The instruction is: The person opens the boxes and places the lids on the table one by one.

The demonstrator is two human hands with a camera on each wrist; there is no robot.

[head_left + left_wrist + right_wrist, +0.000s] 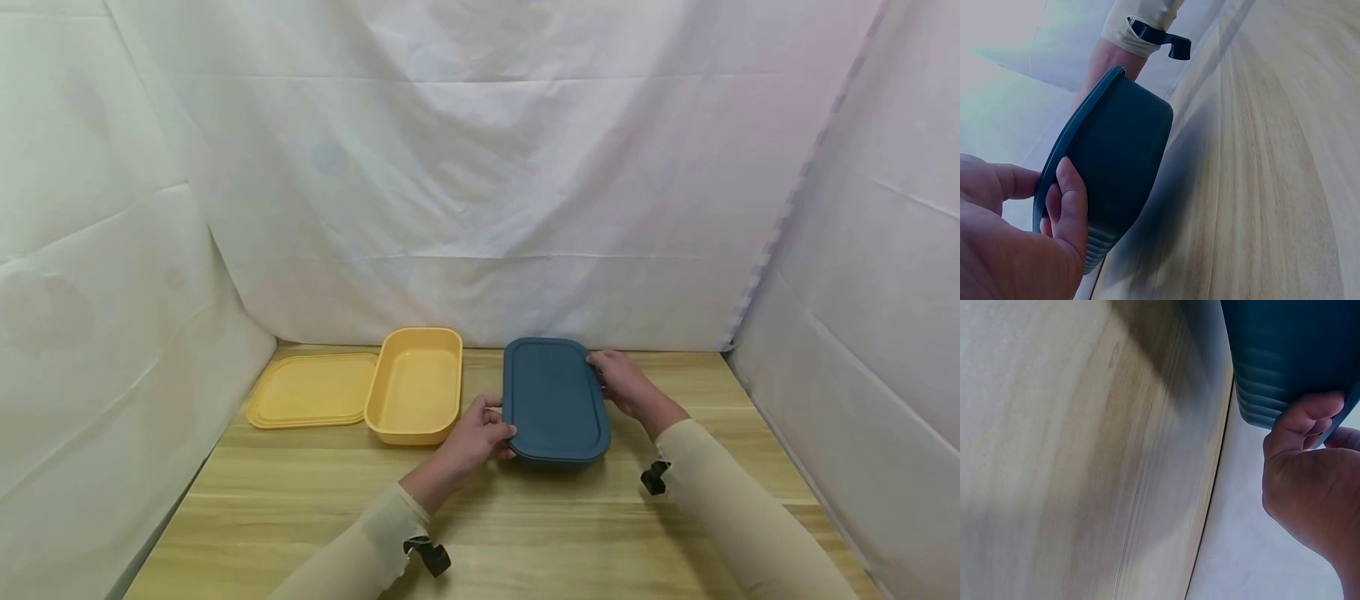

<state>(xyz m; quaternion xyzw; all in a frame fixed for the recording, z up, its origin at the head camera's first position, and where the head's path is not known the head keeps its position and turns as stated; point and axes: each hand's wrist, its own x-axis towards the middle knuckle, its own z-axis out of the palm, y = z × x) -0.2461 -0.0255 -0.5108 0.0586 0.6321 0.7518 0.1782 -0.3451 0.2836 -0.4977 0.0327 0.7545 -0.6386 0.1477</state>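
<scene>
You cannot see what is inside the blue box [555, 398]: its lid [553, 392] covers it fully, and from your head camera only the lid's top shows, the walls tucked out of sight beneath. Your left wrist camera catches the box's side wall and ribbed lower edge, but most of your left hand [474, 436] is cut off at the frame's corner there. Your right wrist camera shows just one corner of the box, and your right hand [621, 381] is cropped at the edge.

The box is near the middle of the wooden table [300, 508], just right of the open yellow box [415, 385]. Its long axis runs away from you towards the white sheet [480, 183] at the back, with one short end nearest you.

Your left hand grips the near left corner, the thumb on the lid's rim and the fingers [1071, 194] curled under it against the wall. Your right hand grasps the far right edge, fingers [1307, 415] hooked under the rim. Both forearms, in pale sleeves, angle inward from the near edge.

The yellow box's own lid [313, 390] lies flat just to its left, touching or nearly touching it
</scene>
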